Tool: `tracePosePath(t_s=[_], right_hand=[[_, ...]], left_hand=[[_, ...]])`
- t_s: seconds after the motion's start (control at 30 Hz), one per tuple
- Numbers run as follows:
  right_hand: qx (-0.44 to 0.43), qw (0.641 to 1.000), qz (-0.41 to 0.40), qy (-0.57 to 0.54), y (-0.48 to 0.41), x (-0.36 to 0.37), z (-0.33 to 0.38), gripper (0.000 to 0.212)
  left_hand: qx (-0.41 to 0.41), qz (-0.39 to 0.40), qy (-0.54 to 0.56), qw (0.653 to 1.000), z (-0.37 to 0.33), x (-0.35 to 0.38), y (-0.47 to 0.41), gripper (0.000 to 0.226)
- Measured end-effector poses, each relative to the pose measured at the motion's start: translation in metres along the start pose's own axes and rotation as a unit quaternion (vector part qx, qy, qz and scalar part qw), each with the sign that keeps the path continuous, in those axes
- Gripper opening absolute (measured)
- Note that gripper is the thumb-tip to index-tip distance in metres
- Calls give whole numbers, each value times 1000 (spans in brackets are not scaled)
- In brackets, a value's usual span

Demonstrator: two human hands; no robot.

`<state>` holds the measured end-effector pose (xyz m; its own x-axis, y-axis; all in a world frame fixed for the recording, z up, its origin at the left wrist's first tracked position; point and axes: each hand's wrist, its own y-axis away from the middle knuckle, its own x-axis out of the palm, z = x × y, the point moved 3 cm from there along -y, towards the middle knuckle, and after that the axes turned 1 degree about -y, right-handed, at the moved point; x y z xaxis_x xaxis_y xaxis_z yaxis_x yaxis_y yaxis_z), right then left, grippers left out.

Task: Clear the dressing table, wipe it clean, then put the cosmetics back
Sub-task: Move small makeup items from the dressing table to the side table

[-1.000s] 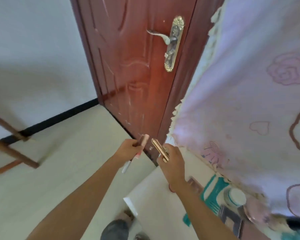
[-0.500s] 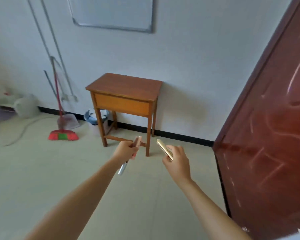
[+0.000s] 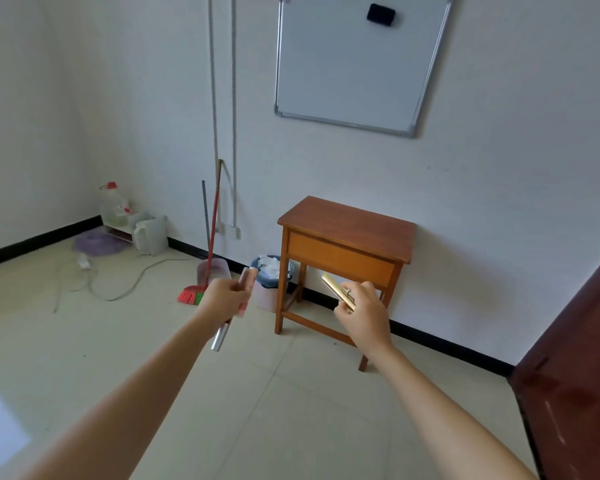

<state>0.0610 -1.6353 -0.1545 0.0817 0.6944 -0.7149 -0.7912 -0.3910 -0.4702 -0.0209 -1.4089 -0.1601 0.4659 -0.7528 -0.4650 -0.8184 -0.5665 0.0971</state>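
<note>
The left hand (image 3: 222, 299) is gripping a pink tube (image 3: 249, 277) and a silver stick (image 3: 220, 337); the right hand (image 3: 366, 315) is pinching a gold tube (image 3: 336, 291); a wooden table (image 3: 347, 220) is standing ahead.

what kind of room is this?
Probably a sparse spare or utility room: a white wall-mounted whiteboard, a small brown wooden table against the wall, and a red-bristled broom near a blue waste bin.

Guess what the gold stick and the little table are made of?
Gold stick: probably metal or metallized plastic, glossy, with bright glints along it. Little table: wood, by its reddish-brown varnished top with a faint sheen, orange apron and square legs.
</note>
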Motion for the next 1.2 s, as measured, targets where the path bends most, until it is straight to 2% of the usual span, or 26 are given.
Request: tracePosePath(t_s=[0.07,0.13,0.33,0.47,0.63,0.9,1.07,1.2], right_hand=[[-8,1000,4,10,-10,12,6,34],[-17,1000,-2,17,-23,21,7,34],[-45,998,-27,20,-84,45,-3,33],[-47,997,-57,4,-145,67,-23,31],[-50,998,-29,-10,-223,115,-46,31],[-68,997,36,-4,-310,209,-69,31],[-60,997,39,22,-384,263,-93,31],[-19,998,23,46,-448,289,-114,32]], left_hand=[[5,7,31,999,4,-5,-14,30],[3,16,43,999,6,-5,-27,23],[-5,39,10,999,-11,8,-89,15],[26,27,-11,999,-39,11,-155,18],[21,8,-17,1000,-53,3,-236,18],[-55,-5,7,998,-11,-1,-352,24],[-47,11,9,999,0,14,-457,19],[-49,59,-1,997,-11,33,-541,16]])
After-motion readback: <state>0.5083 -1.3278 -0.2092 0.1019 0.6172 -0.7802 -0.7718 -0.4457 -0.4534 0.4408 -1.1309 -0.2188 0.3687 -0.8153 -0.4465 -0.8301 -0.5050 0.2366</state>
